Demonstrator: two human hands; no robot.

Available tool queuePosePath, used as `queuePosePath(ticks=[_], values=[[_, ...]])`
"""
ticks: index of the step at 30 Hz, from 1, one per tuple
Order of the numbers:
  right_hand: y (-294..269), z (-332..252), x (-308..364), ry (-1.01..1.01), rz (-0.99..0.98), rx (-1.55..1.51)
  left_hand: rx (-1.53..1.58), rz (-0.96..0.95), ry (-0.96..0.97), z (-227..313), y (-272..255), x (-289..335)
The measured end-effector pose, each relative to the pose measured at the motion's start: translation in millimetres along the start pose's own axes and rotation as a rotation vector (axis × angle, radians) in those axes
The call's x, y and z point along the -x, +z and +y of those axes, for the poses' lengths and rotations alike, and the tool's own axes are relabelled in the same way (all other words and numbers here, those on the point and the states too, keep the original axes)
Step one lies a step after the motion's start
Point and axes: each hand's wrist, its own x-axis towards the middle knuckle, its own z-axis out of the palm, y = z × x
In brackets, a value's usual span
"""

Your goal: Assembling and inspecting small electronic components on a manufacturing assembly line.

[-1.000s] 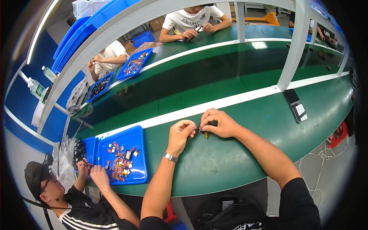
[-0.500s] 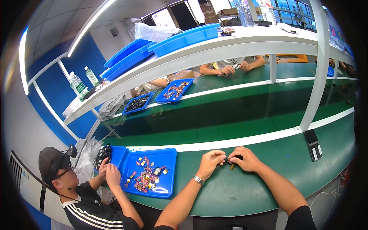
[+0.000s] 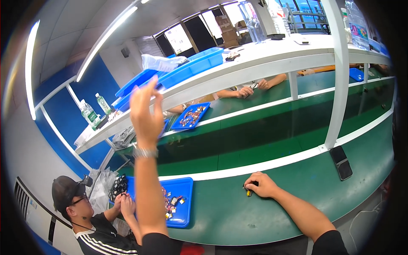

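My left hand is raised high in front of the shelf, somewhat blurred, with its fingers stretched upward and apart. Nothing shows in it, and a metal watch band circles the wrist. Behind its fingers are blue trays on the shelf. My right hand rests low over the green table, its fingers closed on a small black-and-yellow part, mostly covered by the fingers. My left forearm partly hides a blue tray of small pink, silver and yellow pieces.
A co-worker sits at my left, hands together near a heap of black parts. A dark phone-like device lies right of my right hand. A white shelf post rises beyond the table; other hands work across it.
My left hand has left the spot beside my right hand and swung up and left to the shelf. My right hand keeps the small part near the same place. The view has shifted slightly.
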Motion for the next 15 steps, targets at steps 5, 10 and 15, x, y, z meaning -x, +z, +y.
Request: queuePosePath(ticks=[5, 10, 15], values=[[-5, 0, 3, -0.015, -0.002, 0.006, -0.661, -0.700, 0.139, -40, 20, -104], [-1, 5, 0, -0.035, 0.008, -0.008, -0.674, -0.880, -0.006, -64, 50, -132], [-2, 9, 2, -0.023, 0.008, -0.005, -0.616, -0.760, -0.046, -47, 69, -151]])
